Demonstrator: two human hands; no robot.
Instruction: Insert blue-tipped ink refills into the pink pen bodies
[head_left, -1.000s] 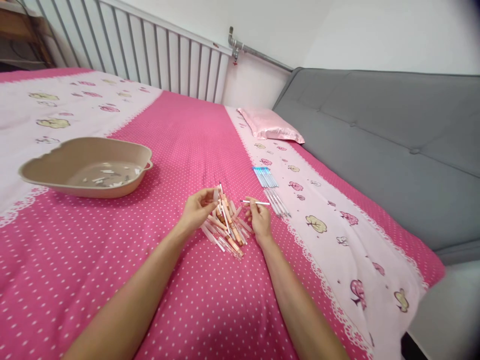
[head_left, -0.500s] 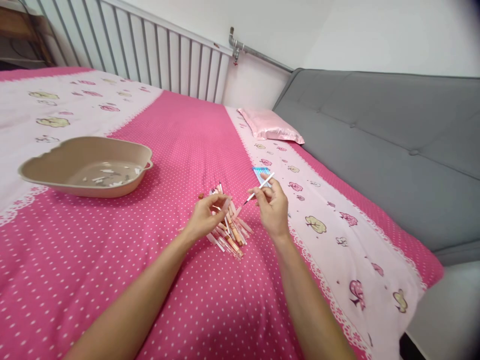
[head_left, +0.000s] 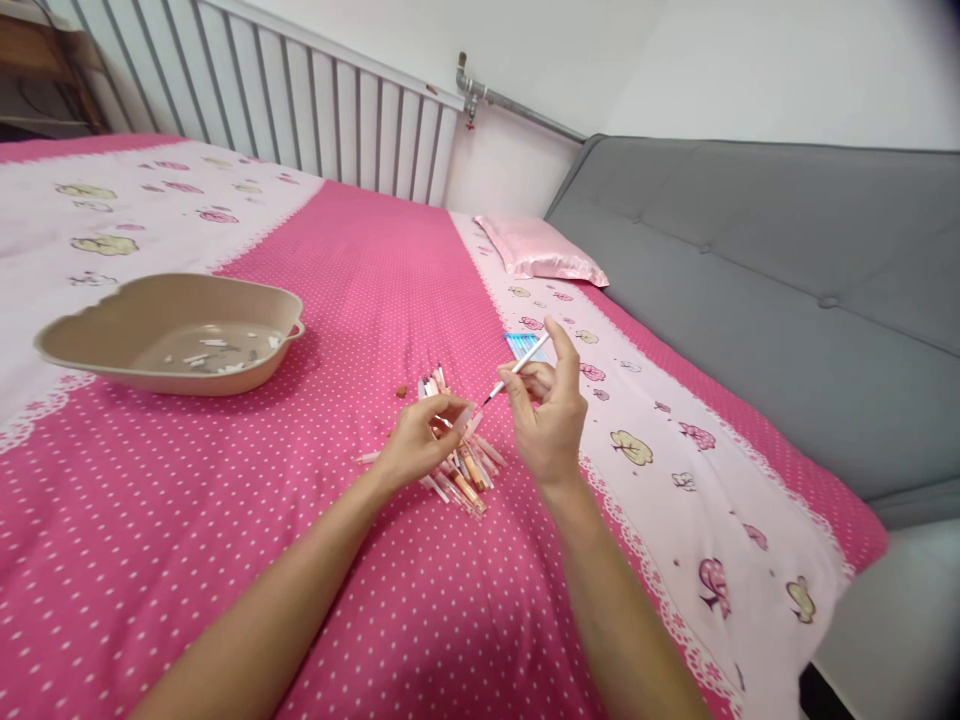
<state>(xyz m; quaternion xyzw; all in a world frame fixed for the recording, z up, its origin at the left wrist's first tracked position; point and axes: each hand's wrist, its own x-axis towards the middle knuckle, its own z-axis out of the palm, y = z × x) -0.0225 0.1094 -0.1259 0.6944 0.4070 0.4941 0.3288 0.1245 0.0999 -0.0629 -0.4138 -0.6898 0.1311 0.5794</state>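
A slim white pen refill point(head_left: 523, 364) with a dark tip is pinched in my right hand point(head_left: 551, 410), its index finger raised near the upper end. The tip slants down toward a pale pink, translucent pen barrel point(head_left: 465, 416) held between the thumb and fingers of my left hand point(head_left: 421, 440). Whether tip and barrel touch, I cannot tell. Beneath and beside my left hand lies a loose pile of pink, white and orange pens and pen parts point(head_left: 469, 478), partly hidden by that hand. Behind my right hand a row of blue-topped pens or refills point(head_left: 521, 345) is partly covered.
A beige basin point(head_left: 172, 380) with small white and dark pieces inside stands to the left on the pink dotted bedspread point(head_left: 360, 260). A small brown object point(head_left: 401, 392) lies by the pile. Farther back are a pink pillow point(head_left: 536, 250), a grey headboard point(head_left: 750, 240) and a white radiator point(head_left: 330, 110).
My left hand has moved slightly right with the barrel, nearer to the refill tip. My right index finger has lifted along the refill, which has shifted a little left and down.
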